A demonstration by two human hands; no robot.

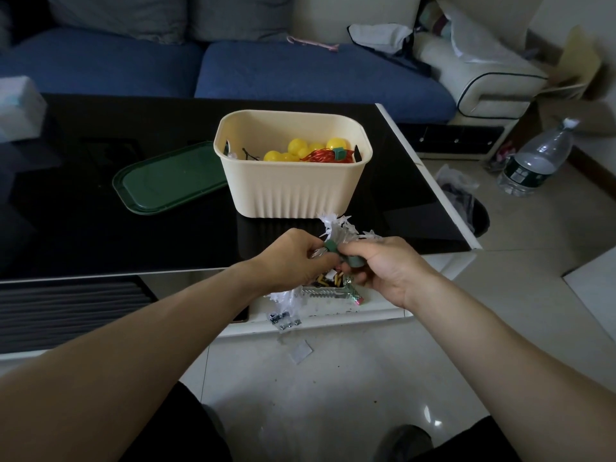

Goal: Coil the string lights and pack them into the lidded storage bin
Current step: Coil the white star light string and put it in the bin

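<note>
A cream ribbed storage bin (293, 191) stands open on the black table, holding yellow ball lights (296, 150) and a red wire coil (325, 156) tied with a green strap. Its dark green lid (166, 181) lies flat to the left of the bin. Just in front of the bin, both hands hold a bundle of white star-shaped string lights (336, 226). My left hand (293, 258) pinches the bundle at a green strap (331, 246). My right hand (383, 265) grips the strap's other end (353, 260) and the bundle. More white lights (283, 300) hang below the hands.
A black glass table (116, 228) has a white edge near me. A small tray of oddments (333, 288) sits on the lower shelf. A blue sofa (233, 68) lies behind. A tissue box (18, 108) is at far left. A water bottle (536, 158) and bin bag (463, 198) stand on the floor right.
</note>
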